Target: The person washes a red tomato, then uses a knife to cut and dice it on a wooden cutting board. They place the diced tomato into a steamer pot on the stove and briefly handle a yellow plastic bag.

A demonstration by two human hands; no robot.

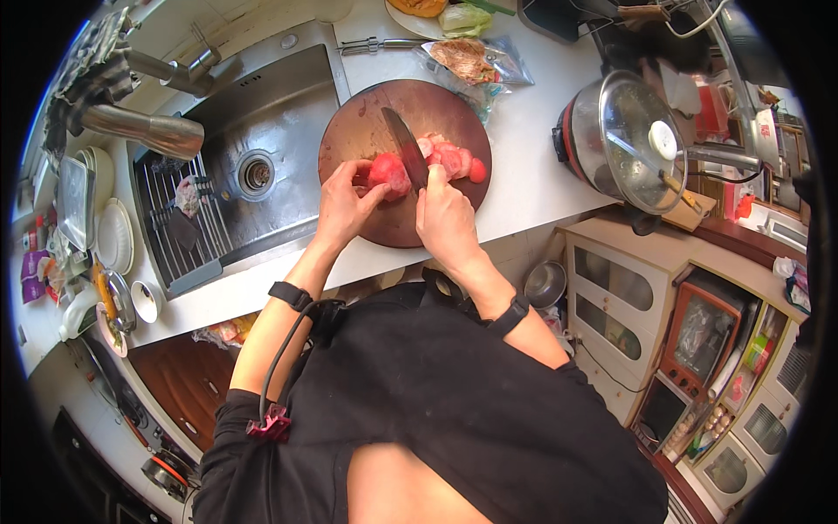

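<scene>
On a round wooden cutting board (pixel 366 118), my left hand (pixel 347 200) grips a red, peeled piece of fruit or vegetable (pixel 390 175), perhaps tomato, between thumb and fingers. My right hand (pixel 445 216) is closed around the handle of a kitchen knife (pixel 407 149). The dark blade points away from me, just right of the held piece; whether it touches the piece is not clear. Several red and pinkish cut pieces (pixel 450 160) lie together on the board to the right of the blade. My right hand covers most of the knife's handle.
A steel sink (pixel 281 98) with a roll-up drying rack (pixel 190 216) and faucet (pixel 144 131) lies left. Beyond the board are plastic bags (pixel 517 62), a metal utensil (pixel 393 44) and a plate with cabbage (pixel 465 21). A glass-lidded pot (pixel 638 141) stands right, its handle projecting.
</scene>
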